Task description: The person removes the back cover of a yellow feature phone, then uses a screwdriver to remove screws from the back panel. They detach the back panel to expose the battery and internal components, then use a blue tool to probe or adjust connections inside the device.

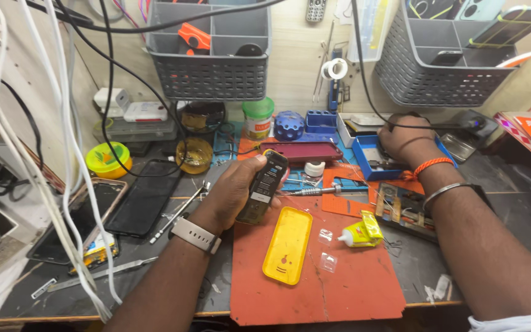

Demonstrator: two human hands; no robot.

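Note:
My left hand [232, 193] grips a small dark keypad phone body [264, 186], tilted upright over the orange work mat [339, 283]. A white watch sits on that wrist. Just below the phone, a yellow back cover [287, 245] lies on the mat. My right hand [404, 138] reaches far back into a blue parts tray [370, 161], fingers curled over something I cannot make out. That wrist wears an orange thread and a metal bangle. A yellow glue tube [364, 230] lies between my arms.
Two grey wall baskets [207, 74] [437, 80] hang above the bench. White and black cables [62, 154] dangle at left over two dark phone screens [145, 197]. A screwdriver [311, 192], tweezers [102, 273], a yellow bowl [107, 160] and small jars crowd the back.

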